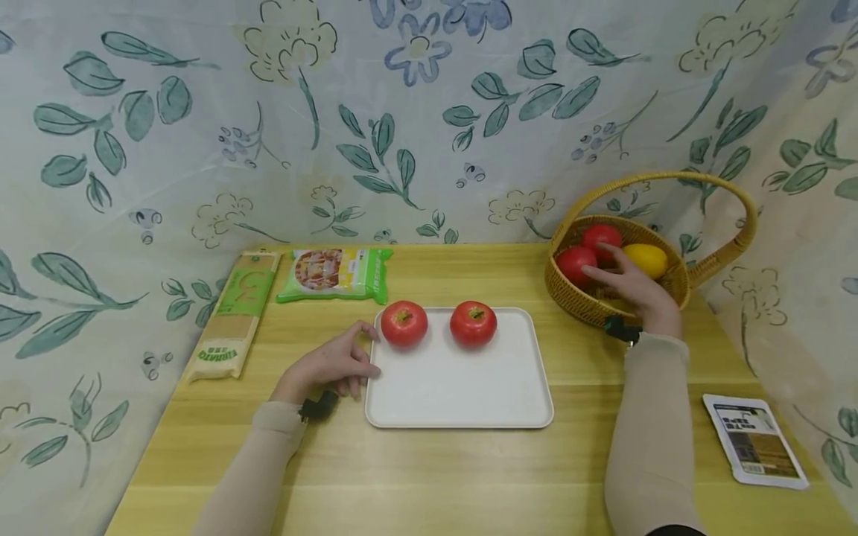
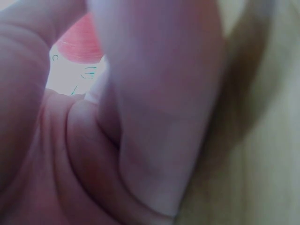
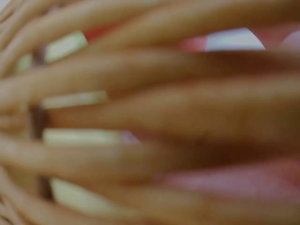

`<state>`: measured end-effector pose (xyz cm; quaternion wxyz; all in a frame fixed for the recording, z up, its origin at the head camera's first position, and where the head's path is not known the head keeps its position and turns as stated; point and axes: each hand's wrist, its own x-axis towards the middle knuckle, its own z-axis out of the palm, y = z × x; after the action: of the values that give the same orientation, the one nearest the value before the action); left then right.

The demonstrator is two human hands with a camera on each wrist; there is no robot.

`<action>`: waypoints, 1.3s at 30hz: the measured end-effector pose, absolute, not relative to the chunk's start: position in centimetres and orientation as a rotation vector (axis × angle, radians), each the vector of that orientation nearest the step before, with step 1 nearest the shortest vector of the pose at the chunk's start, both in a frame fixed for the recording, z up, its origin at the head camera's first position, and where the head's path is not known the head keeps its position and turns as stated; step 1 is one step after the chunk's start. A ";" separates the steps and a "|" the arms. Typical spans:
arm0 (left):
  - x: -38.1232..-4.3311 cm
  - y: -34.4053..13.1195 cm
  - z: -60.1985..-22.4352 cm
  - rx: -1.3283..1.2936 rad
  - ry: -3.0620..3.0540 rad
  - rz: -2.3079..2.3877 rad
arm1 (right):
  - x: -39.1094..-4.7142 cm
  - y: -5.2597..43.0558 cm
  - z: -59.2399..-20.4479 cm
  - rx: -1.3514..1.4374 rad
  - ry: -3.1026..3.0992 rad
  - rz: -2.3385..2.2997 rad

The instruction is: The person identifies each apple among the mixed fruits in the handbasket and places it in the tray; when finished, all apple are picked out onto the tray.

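Observation:
A white rectangular tray (image 1: 462, 391) lies on the wooden table with two red apples near its far edge, the left apple (image 1: 404, 324) and the right apple (image 1: 473, 324). My left hand (image 1: 328, 365) holds the tray's left rim, thumb at the edge and other fingers curled beside it. In a wicker basket (image 1: 570, 298) at the far right, my right hand (image 1: 633, 286) reaches over the side with spread fingers. Its fingertips are right at the front red fruit (image 1: 575, 266) and the rear red fruit (image 1: 601, 240). A yellow lemon (image 1: 646, 260) sits beside them.
At the back left lie a pack of noodles (image 1: 234, 313) and a green-edged food packet (image 1: 335, 274). A white flat package (image 1: 756, 441) with a dark label lies at the right. The basket's tall handle (image 1: 740, 216) arches above it. Floral cloth (image 1: 415, 179) hangs behind the table.

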<state>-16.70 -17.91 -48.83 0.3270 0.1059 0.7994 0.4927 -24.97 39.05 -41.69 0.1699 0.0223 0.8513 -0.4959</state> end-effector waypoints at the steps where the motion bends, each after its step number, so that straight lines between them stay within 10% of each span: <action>1: -16.7 -17.9 -48.8 0.279 2.092 1.292 | -25.1 39.2 -41.8 0.059 2.422 -1.392; 39: -16.7 -17.9 -48.8 0.285 2.098 1.296 | -26.7 38.7 -42.5 0.022 2.538 -1.167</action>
<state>-16.69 -17.91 -48.80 0.3236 0.1085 0.7996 0.4940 -26.75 38.69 -42.46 0.1730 0.0079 0.8948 -0.4114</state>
